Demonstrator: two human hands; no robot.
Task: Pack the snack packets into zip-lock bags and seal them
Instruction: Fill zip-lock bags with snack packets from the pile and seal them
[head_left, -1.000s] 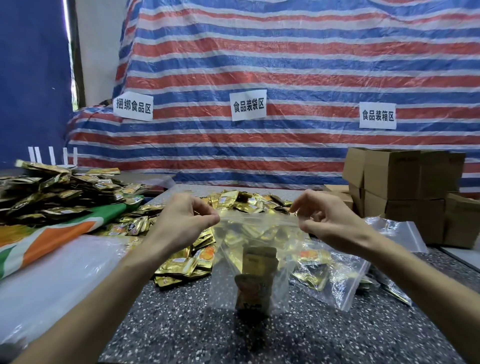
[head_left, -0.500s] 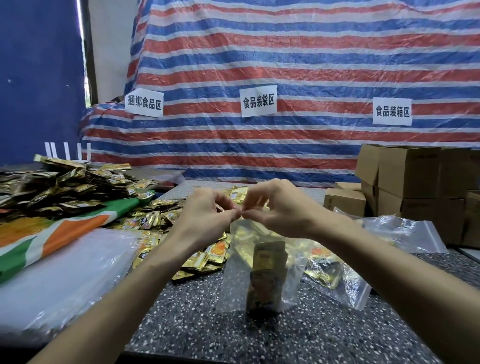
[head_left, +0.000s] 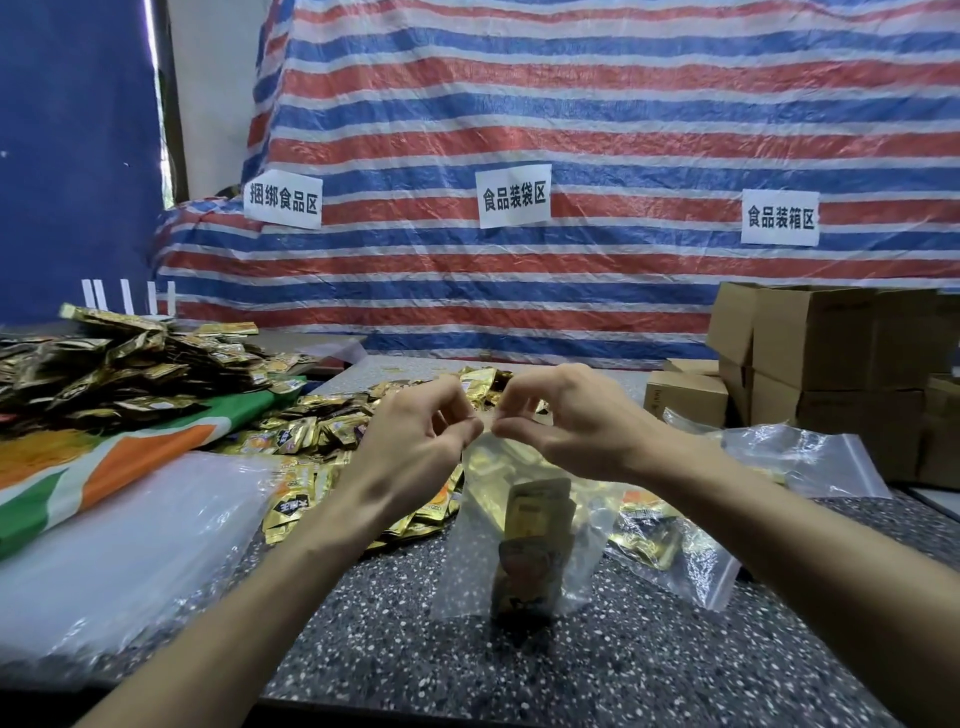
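Note:
A clear zip-lock bag (head_left: 470, 561) stands upright on the speckled dark table (head_left: 597, 670), with gold snack packets (head_left: 530, 551) inside it. My left hand (head_left: 415, 441) and my right hand (head_left: 566, 421) pinch the bag's top edge, fingertips almost touching at the middle of the seal. Behind my hands lies a loose heap of gold packets (head_left: 322, 431). A second filled zip-lock bag (head_left: 670, 545) lies flat to the right of the upright one.
A stack of clear empty bags (head_left: 119, 551) lies at left beside a green-orange-white sack (head_left: 78, 478) topped with more packets (head_left: 119, 364). Cardboard boxes (head_left: 831, 364) stand at the right, an empty bag (head_left: 800, 457) before them. A striped tarp (head_left: 571, 130) hangs behind.
A second ago my hands pinched the bag's top far apart at its two corners. My right hand slid left along the seal, and both now meet at the middle.

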